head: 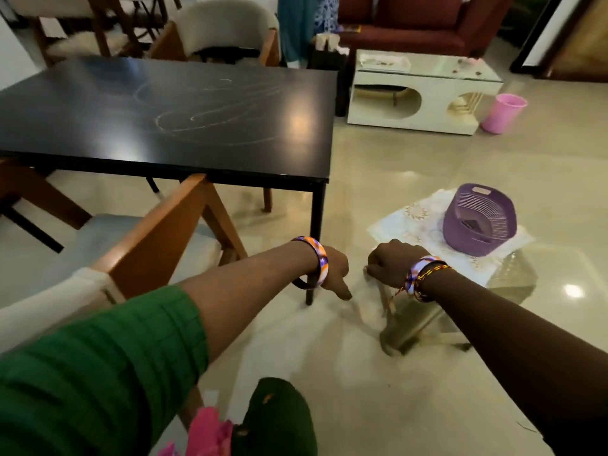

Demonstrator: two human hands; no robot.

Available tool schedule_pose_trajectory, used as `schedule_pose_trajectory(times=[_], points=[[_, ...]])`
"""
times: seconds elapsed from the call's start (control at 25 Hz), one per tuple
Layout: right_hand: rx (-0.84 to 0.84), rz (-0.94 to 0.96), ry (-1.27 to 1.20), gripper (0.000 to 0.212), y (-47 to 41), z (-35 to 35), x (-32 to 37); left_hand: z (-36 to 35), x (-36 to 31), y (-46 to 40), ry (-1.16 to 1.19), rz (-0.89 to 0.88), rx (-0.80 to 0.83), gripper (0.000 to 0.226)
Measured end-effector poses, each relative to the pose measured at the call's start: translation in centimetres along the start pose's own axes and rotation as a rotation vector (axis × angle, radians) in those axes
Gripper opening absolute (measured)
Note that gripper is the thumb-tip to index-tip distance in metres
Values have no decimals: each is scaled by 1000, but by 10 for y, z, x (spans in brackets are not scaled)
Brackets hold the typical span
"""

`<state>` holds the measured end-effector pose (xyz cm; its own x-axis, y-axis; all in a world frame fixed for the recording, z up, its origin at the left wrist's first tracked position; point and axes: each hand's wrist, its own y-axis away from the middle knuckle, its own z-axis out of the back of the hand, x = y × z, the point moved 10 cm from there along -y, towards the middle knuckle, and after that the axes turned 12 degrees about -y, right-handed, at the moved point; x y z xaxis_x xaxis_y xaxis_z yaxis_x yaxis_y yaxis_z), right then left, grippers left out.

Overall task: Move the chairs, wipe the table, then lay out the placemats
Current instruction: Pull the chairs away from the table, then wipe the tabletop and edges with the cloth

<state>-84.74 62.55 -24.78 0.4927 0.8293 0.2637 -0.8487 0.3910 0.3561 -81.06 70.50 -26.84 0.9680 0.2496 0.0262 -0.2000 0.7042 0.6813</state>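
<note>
The black dining table (pixel 98 103) fills the upper left, its top streaked with pale wipe marks. A wooden chair (pixel 164 232) with a grey seat stands at its near side, and another chair (pixel 223 24) with a white back at its far side. A stack of pale patterned placemats (pixel 418 222) lies on a small glass side table (pixel 513 281), under a purple basket (pixel 478 222). My right hand (pixel 393 260) is closed on the near corner of the placemats. My left hand (pixel 335 271) hangs beside the table's front leg, fingers pointing down, holding nothing.
A white coffee table (pixel 411 100) and a pink bin (pixel 503 113) stand further back on the glossy tiled floor. A dark red sofa (pixel 411 28) lines the far wall. More chairs (pixel 65 14) are at the top left.
</note>
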Motion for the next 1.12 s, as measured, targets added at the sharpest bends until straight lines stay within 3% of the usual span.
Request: schedule_pose_trajectory(times=[0.32, 0.6, 0.68, 0.8, 0.88, 0.96, 1.12], points=[[47, -94, -124, 22, -33, 7, -161, 72, -45, -121, 19, -38, -7, 35], [142, -127, -173, 25, -83, 31, -318, 139, -70, -259, 115, 27, 4, 31], [108, -186, -282, 26, -95, 44, -363, 150, -90, -291, 145, 21, 49, 34], [10, -227, -408, 32, -115, 63, -410, 165, -115, -320, 236, 25, 62, 58], [-16, -274, -528, 36, -139, 66, -444, 172, -123, -342, 271, 69, 78, 54], [68, -329, -618, 43, -167, 54, -471, 177, -131, -360, 306, 165, 118, 37], [289, -387, -582, 67, -218, 12, -500, 203, -145, -395, 487, 251, -77, 56]])
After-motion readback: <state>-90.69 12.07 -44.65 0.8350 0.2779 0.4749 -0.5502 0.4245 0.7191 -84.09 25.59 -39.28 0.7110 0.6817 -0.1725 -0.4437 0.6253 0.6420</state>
